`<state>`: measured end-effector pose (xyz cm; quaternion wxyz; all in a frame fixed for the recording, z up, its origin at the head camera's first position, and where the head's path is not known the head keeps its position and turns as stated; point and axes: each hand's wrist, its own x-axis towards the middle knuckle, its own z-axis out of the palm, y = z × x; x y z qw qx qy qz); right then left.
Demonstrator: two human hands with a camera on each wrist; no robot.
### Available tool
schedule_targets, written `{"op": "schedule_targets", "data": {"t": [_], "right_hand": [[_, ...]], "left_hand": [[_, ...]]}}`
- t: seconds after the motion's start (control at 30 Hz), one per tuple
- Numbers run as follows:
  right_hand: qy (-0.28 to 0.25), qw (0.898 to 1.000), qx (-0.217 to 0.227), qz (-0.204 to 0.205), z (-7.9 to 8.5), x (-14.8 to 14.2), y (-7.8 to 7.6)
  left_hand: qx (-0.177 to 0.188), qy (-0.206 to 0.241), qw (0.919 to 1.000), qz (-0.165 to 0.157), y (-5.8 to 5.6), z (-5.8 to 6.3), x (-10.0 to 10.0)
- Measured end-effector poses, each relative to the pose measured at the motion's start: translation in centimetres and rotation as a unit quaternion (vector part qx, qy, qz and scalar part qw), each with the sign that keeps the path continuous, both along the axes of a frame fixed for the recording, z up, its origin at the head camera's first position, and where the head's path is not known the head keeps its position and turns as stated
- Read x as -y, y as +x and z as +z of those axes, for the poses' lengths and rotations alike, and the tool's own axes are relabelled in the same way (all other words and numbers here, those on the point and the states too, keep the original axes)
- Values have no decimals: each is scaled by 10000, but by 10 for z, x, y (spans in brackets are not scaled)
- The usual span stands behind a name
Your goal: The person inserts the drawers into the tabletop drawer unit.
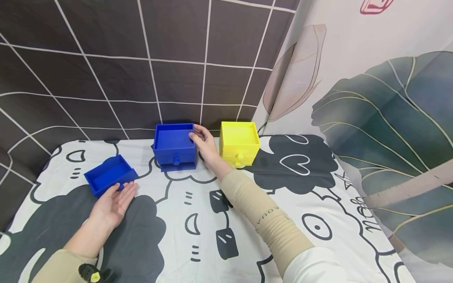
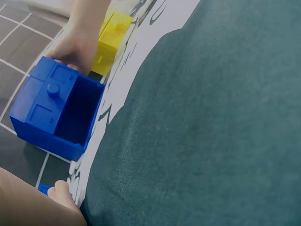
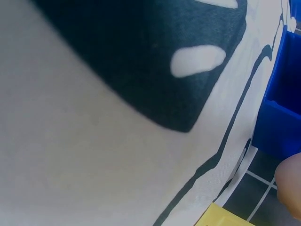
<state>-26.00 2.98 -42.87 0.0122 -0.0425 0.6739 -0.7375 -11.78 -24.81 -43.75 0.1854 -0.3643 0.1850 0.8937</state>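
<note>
A small blue drawer (image 1: 109, 173) lies tilted at the left of the patterned cloth. My left hand (image 1: 112, 206), palm up, has its thumb and fingers at the drawer's knob end, pinching the knob. Toward the back stands a blue drawer cabinet (image 1: 175, 154), with a round knob on its upper drawer and a dark open slot (image 2: 79, 110) below. My right hand (image 1: 207, 146) grips the cabinet's right side, thumb over the top rim; its other fingers are partly hidden behind. The left wrist view shows only a bit of the drawer (image 2: 44, 188) beside the left hand.
Right of the right hand stands a yellow drawer cabinet (image 1: 239, 143) with knobs in front, close to the right forearm. A dark tiled-pattern backdrop (image 1: 177, 78) rises right behind both cabinets. A leaf-print curtain (image 1: 389, 129) hangs on the right. White cloth (image 1: 177, 236) with dark cartoon prints covers the surface.
</note>
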Motion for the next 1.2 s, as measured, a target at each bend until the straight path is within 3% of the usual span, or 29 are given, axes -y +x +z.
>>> {"op": "schedule_targets", "data": {"t": [0.4,0.5,0.73,1.0,1.2], "right_hand": [[-22,10000,26,23,-1,-1,-1],[-16,10000,37,22,0,-1,-1],[-43,10000,54,0,-1,-1,0],[-67,10000,42,1,-1,0,0],[-52,10000,67,1,0,0,0]], "left_hand": [[-190,20,9986,-486,12,-5,-3],[-374,-53,9973,-625,16,-7,-5],[-267,-407,9954,-825,23,-7,-17],[-742,-917,9822,-1464,38,-10,-25],[-986,-1147,9731,-1739,49,-13,-32]]}}
